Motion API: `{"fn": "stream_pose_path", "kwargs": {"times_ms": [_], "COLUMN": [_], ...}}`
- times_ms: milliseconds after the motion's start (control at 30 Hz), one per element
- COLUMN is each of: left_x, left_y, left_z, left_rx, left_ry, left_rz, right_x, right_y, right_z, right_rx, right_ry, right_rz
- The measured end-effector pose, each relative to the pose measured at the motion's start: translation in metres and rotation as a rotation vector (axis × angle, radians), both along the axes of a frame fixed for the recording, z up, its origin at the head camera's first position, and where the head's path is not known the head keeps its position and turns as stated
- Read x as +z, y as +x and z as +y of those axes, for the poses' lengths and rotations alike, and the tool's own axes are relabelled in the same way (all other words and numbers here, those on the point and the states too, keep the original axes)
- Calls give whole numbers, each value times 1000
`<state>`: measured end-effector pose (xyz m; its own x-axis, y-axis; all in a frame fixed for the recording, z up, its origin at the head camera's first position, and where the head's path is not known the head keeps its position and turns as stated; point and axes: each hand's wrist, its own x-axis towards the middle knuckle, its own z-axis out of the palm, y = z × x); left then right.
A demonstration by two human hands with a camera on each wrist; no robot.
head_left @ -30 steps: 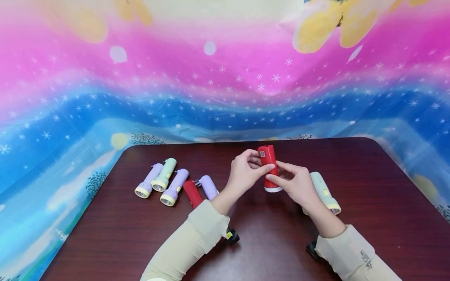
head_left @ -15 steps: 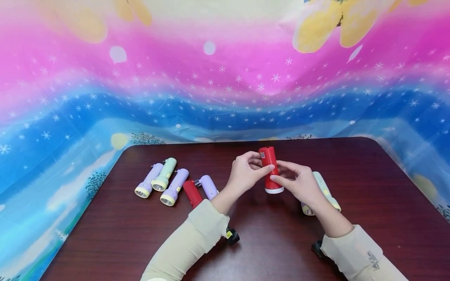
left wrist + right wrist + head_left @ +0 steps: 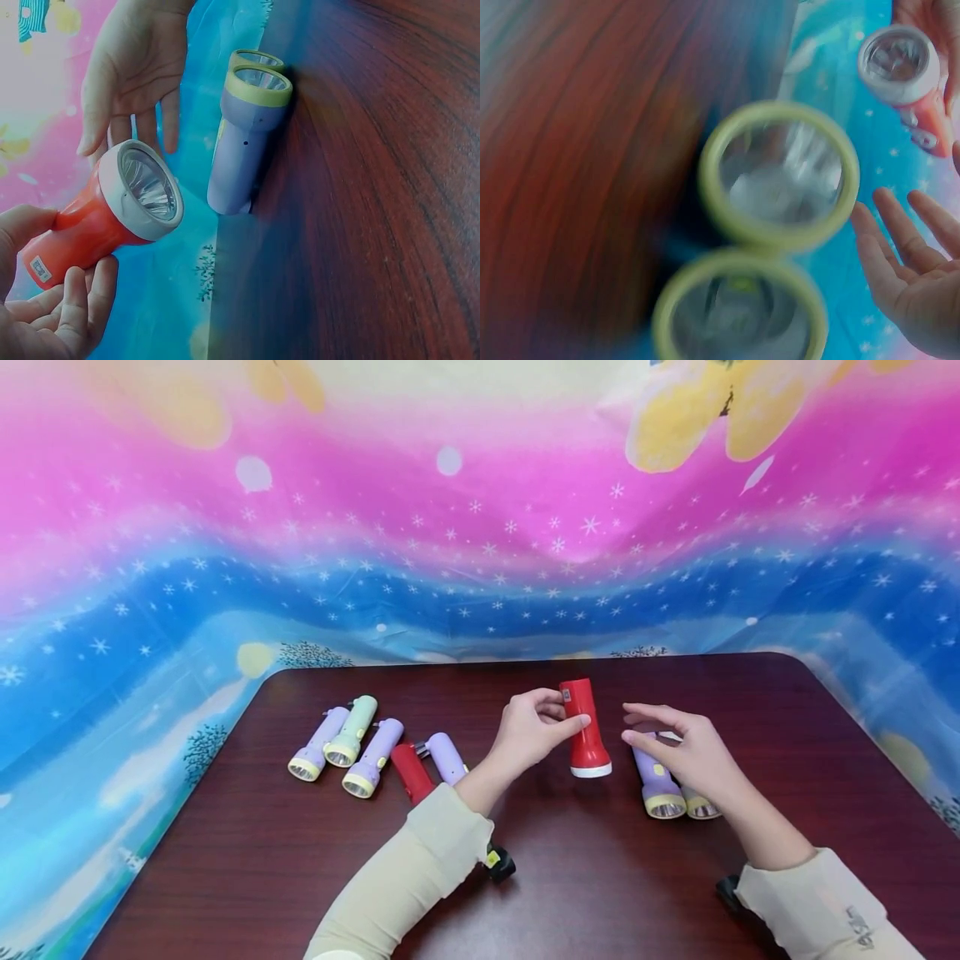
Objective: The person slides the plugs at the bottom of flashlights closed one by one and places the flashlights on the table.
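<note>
In the head view my left hand (image 3: 531, 727) pinches a red flashlight (image 3: 589, 739) between thumb and fingers, its white-rimmed lens end pointing down. The left wrist view shows the clear lens and reflector of that red flashlight (image 3: 94, 217), with a small label near its tail. My right hand (image 3: 690, 752) is apart from it, fingers extended and holding nothing. Below and behind the right hand lie a purple flashlight (image 3: 660, 785) and a green flashlight (image 3: 702, 806), side by side and partly hidden by that hand. Their yellow-rimmed lenses look large in the right wrist view.
On the left of the dark wooden table (image 3: 225, 860) lie two purple flashlights and a green flashlight (image 3: 352, 732). Nearer my left forearm are another red flashlight (image 3: 411, 772) and a purple flashlight (image 3: 447, 758), partly covered by the arm. A patterned cloth backdrop (image 3: 480, 527) surrounds the table.
My right hand has let go of the red flashlight and moved right, uncovering the purple flashlight. My left hand keeps hold of the red flashlight, which has shifted slightly right and down.
</note>
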<state>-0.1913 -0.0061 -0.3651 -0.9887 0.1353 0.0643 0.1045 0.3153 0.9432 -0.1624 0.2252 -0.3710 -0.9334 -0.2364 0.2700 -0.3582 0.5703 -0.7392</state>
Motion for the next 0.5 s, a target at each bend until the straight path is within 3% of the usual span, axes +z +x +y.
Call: {"fn": "stream_pose_path", "kwargs": {"times_ms": [200,367,500], "left_x": [-4,-7,-11], "left_y": [-1,0,1], "left_z": [4,9,12], "left_rx": [8,-1,-3], "left_ry": [-4,2,-5], "left_rz": [-48,-83,-102], "right_x": [-3,-8,-12], "right_y": [4,6,8], "right_z": [23,41,49], "right_rx": [0,-28,14], "right_ry": [58,193,260], "right_rz": [16,8,15]}}
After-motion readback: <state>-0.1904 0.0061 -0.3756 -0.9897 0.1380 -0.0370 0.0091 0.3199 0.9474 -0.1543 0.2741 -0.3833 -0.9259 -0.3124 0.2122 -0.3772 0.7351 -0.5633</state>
